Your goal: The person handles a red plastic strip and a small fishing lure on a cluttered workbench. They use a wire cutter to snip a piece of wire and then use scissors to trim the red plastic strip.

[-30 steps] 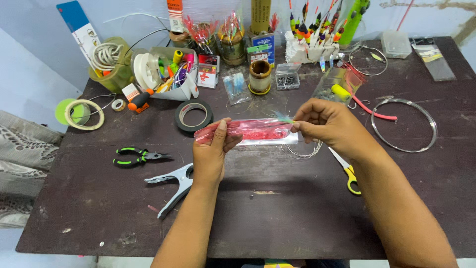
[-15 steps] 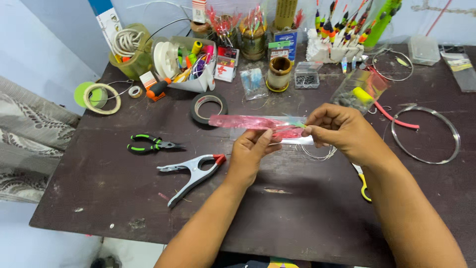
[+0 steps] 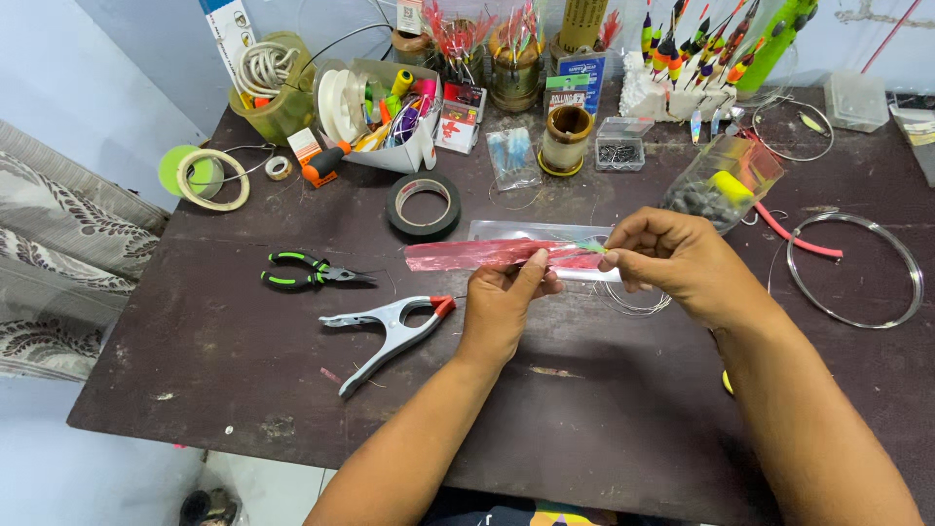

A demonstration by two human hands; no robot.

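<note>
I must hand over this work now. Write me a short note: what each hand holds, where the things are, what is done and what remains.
Left hand: pinches the middle of the red packet, held above the table.
Right hand: grips the packet's right end, at its clear part.
Nearby: green-handled pliers and metal spring clamp lie to the left; black tape roll behind.
Done: packet is picked up.
Left: the packet looks not yet opened; contents appear inside.

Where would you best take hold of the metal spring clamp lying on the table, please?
Probably by the two long bare-metal handles of the spring clamp, coming from above at its lower end. They splay apart and lie flat, clear of other tools, while the red-tipped jaws point toward the left hand.
</note>
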